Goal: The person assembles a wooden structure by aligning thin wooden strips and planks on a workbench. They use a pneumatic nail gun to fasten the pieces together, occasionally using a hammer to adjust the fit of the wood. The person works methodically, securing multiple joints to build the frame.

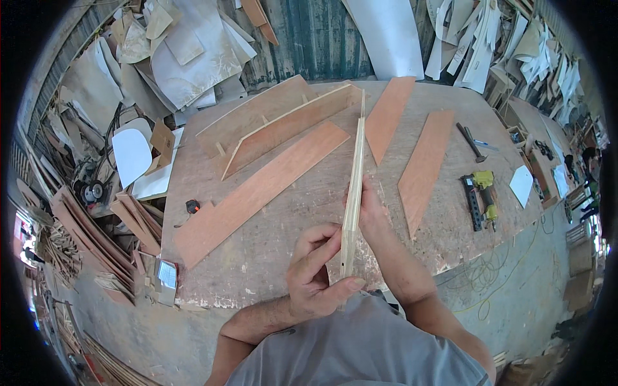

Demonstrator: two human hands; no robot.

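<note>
A long plywood board (355, 180) stands edge-on in front of me above the worktable (257, 283), its pale layered edge facing up and its far end narrowing. My left hand (315, 270) is closed on its near end, thumb and fingers at the edge. On the board's right side, farther along, my right hand (373, 209) grips it; most of those fingers are hidden behind it. Left of the board lies a long flat reddish plywood panel (264, 193). To the right are two more slanted panels, one farther back (389, 119) and one nearer (426, 167).
A joined plywood frame (283, 122) with small spacer blocks stands at the back. A hammer (472, 143) and a yellow-green nail gun (481, 199) lie right; a tape measure (192, 206) lies left. Offcut sheets (187, 51) lean on the wall. A yellow hose (502, 289) trails across the floor.
</note>
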